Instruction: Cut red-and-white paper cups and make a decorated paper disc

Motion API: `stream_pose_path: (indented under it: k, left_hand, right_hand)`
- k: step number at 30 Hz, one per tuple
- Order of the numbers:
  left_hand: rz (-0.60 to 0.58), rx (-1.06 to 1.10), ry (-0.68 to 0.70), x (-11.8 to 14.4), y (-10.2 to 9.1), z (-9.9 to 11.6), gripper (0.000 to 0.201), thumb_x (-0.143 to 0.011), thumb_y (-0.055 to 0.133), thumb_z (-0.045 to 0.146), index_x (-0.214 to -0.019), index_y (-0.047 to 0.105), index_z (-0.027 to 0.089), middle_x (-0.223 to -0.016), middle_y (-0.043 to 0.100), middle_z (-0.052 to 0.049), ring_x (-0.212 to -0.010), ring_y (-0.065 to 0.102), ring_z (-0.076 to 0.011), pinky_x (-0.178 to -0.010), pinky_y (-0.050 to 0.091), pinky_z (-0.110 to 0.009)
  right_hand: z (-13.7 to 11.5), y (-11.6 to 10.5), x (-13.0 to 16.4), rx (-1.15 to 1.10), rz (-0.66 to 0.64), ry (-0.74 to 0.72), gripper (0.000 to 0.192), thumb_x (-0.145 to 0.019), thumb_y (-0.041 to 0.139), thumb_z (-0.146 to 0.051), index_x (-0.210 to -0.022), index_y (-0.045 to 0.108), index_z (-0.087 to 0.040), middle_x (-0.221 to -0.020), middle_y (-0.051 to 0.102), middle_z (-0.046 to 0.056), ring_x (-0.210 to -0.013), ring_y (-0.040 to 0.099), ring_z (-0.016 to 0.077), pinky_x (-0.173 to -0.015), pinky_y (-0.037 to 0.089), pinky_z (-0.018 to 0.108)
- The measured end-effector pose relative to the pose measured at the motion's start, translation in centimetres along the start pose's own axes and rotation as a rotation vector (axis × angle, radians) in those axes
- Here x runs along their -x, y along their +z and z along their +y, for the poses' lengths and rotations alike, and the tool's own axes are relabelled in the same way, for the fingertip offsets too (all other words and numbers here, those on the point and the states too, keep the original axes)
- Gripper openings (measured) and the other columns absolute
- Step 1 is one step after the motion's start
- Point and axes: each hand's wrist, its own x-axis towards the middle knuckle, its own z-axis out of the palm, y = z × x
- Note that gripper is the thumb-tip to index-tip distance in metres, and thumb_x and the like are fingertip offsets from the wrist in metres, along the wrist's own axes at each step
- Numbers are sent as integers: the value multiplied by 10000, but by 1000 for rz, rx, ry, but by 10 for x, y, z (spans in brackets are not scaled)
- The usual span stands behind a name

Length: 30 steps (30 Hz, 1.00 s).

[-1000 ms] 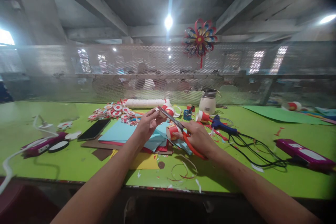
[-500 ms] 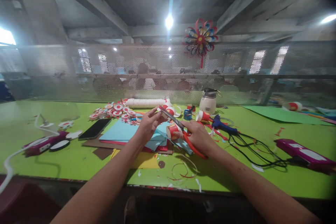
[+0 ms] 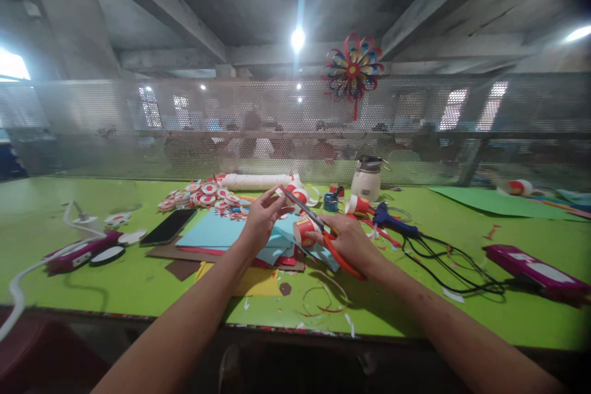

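My right hand (image 3: 351,239) grips a pair of scissors (image 3: 333,247) by the orange-red handles, the dark blades pointing up and left. At the blade tips is my left hand (image 3: 262,218), its thumb and fingers drawn together; whatever they pinch is too small to make out. Just under the right hand lies a red and white paper cup (image 3: 305,231), partly covered by the fingers. Below both hands are light blue paper sheets (image 3: 210,231) over red and brown ones, with a yellow sheet (image 3: 258,282) nearer me.
Several red-and-white discs (image 3: 209,189) lie beside a white roll (image 3: 258,181). A phone (image 3: 168,226) and a power strip (image 3: 83,252) are on the left. To the right are a blue glue gun (image 3: 394,218) with black cable, another strip (image 3: 535,274) and a white jug (image 3: 366,181).
Both hands and the scissors hold nearly the same position. Only a very slight shift of the whole view shows.
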Motion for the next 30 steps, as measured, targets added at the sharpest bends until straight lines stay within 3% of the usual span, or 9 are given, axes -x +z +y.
stream_pose_path:
  k: [9,16,26,30]
  left_hand:
    - [-2,-105,31,0,-1,-5,446,-667,754,264,-1079,638,137,-939,675,-65,-825,637,-190,-799,507,-389]
    - [4,-139,43,-2,-2,-8,432,-658,757,288,-1039,648,115,-900,673,-70,-836,633,-203,-794,517,-408]
    - [25,-130,39,-2,-3,-7,480,-667,750,271,-1105,621,123,-876,661,-64,-828,633,-202,-783,520,-400]
    - [37,-75,16,-2,-3,-4,403,-714,714,279,-1073,621,120,-910,656,-85,-847,632,-212,-781,520,-413]
  right_hand:
    - [4,1,-2,13,-33,20,474,-806,534,-596,-1074,657,-225,-879,666,78,-814,602,225,-741,434,312]
    - [7,3,-2,1,-35,23,521,-802,517,-619,-1104,651,-216,-917,676,92,-844,602,240,-762,439,329]
    - [5,2,-1,-40,-20,14,436,-813,557,-553,-1058,679,-214,-896,695,83,-824,614,232,-736,446,317]
    - [3,2,-1,-40,-9,16,396,-813,575,-523,-1041,687,-219,-884,700,80,-820,621,234,-722,447,312]
